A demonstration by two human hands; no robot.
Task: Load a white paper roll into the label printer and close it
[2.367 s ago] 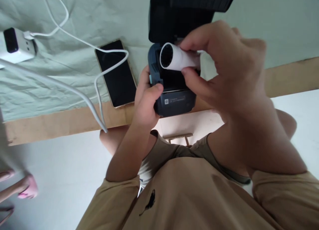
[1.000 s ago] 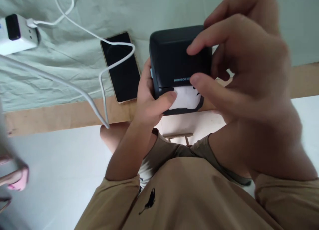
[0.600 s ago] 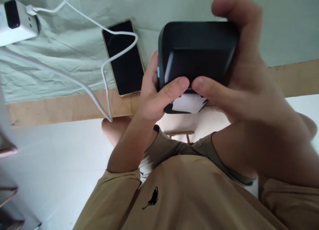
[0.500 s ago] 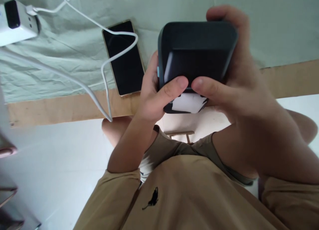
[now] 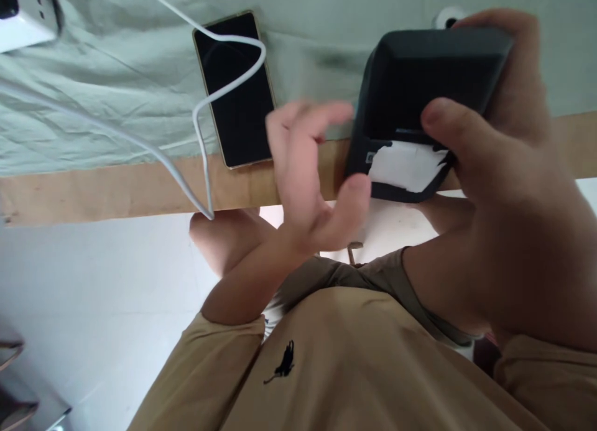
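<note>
A green cloth (image 5: 116, 107) covers the table (image 5: 93, 191) across the top of the frame. At right, the right hand (image 5: 494, 170) grips a black printer (image 5: 420, 83), fingers wrapped over its far side and thumb pressed on its near face, above the table edge. A white paper strip (image 5: 405, 166) sticks out of the printer's front slot. At centre, the left hand (image 5: 312, 170) is open and blurred, fingers spread, holding nothing, its thumb just beside the printer's lower left corner. A phone (image 5: 236, 101) lies upper centre-left with a white cable (image 5: 205, 107) looped over it.

left hand (image 5: 311, 170) splayed, right hand (image 5: 508, 188) clenched
</note>
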